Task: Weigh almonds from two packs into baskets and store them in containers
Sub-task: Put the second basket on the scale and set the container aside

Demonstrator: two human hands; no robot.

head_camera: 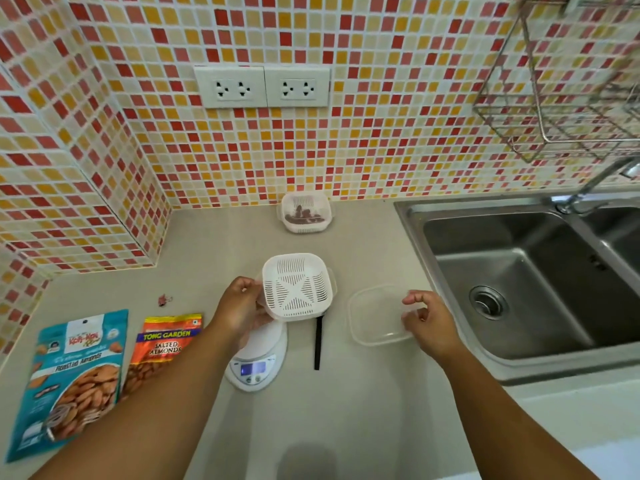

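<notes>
One basket [297, 287] between both hands

Counted on the table: two almond packs (one teal [74, 379], one orange [162, 348]), two white baskets [297, 286] [304, 216], one clear lid [375, 315], one digital scale [258, 362], one black strap [318, 342]; wall: two socket plates [230, 87] [297, 87].

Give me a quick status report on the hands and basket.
Left hand grips white basket above scale. Right hand at clear lid, grip unclear. Nothing blocking.
</notes>
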